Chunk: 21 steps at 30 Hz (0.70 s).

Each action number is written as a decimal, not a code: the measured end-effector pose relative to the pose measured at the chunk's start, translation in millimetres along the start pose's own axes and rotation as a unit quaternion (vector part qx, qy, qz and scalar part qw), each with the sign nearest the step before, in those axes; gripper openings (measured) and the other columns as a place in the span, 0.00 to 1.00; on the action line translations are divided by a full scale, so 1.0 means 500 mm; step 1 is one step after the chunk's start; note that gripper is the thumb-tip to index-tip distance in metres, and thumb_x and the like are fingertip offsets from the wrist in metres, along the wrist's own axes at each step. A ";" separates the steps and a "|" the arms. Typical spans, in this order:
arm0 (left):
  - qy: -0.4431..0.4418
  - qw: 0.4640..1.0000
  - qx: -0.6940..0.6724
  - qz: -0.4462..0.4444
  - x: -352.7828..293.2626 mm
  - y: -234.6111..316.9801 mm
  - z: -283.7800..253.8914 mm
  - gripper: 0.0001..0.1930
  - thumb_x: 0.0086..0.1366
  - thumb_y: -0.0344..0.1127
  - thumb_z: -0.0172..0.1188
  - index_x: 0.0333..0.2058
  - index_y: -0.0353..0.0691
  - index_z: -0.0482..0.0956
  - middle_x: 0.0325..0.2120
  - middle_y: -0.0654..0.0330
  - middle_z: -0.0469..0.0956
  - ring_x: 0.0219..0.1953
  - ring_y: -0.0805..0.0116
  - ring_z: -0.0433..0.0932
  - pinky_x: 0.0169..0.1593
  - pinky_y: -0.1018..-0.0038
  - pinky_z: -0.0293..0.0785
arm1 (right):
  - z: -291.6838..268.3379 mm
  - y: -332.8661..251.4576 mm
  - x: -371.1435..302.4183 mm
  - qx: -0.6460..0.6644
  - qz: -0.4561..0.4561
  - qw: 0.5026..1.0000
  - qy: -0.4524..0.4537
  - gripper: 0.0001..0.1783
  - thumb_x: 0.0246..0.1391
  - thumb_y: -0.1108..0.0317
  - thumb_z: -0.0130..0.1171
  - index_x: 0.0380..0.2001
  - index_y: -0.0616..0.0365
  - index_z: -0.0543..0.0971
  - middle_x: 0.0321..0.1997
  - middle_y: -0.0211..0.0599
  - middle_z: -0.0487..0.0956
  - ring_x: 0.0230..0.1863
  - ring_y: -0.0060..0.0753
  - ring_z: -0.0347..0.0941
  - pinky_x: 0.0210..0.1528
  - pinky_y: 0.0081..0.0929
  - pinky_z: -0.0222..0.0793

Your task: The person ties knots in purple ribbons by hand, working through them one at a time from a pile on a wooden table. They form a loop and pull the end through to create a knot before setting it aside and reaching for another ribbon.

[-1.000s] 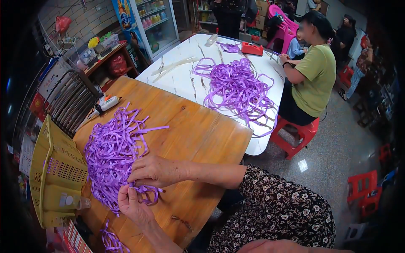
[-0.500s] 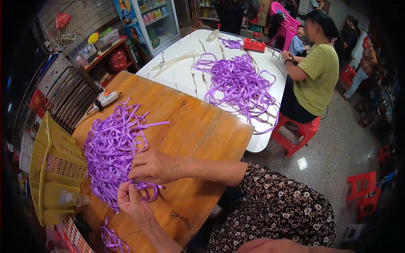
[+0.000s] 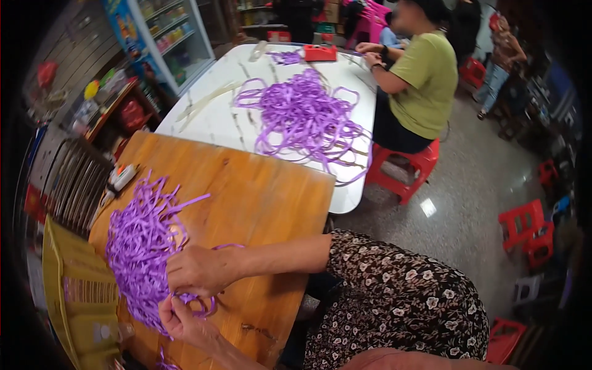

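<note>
A tangled heap of narrow purple ribbon (image 3: 139,246) lies at the left of the wooden table. Over its near right edge my two hands meet, fingertips almost touching. My right hand (image 3: 200,271) is closed, its fingers bent down in a pinch on a purple ribbon. Just below it, my left hand (image 3: 180,317) is closed too, pinching the same strip between thumb and fingers. Only a small bit of the held strip shows between the fingertips; the rest is covered. Loops of ribbon hang by both hands.
A yellow plastic basket (image 3: 89,296) stands left of the heap, and a white glue gun (image 3: 122,177) lies beyond. The white table (image 3: 209,132) adjoins, bearing another purple ribbon pile (image 3: 302,117) and a red dispenser (image 3: 319,53). A person (image 3: 413,80) sits there on a red stool (image 3: 404,172).
The view has swung, so the tables and things sit further left in the picture. My hands stay together, pinching the ribbon. The seated person's hands have moved a little.
</note>
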<state>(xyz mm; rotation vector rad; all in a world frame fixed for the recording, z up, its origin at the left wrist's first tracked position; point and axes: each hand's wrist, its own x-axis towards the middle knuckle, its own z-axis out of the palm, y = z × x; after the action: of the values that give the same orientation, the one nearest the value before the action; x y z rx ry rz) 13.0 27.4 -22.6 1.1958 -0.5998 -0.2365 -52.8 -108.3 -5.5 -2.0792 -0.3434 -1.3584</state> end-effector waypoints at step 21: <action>-0.049 0.996 0.005 -0.068 0.025 -0.044 -0.037 0.02 0.61 0.28 0.53 0.29 0.37 0.71 0.14 0.70 0.63 0.15 0.85 0.56 0.17 0.87 0.50 | 0.025 0.039 -0.026 0.071 0.097 0.990 -0.070 0.05 0.29 0.75 0.61 0.15 0.60 0.75 0.20 0.40 0.75 0.25 0.42 0.73 0.27 0.34 0.67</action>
<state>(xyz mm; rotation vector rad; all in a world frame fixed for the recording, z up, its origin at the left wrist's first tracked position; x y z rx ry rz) 36.7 28.0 -43.4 1.2411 -0.6045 -0.4102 -39.2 -114.0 -27.5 -2.0360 -0.2784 -1.0469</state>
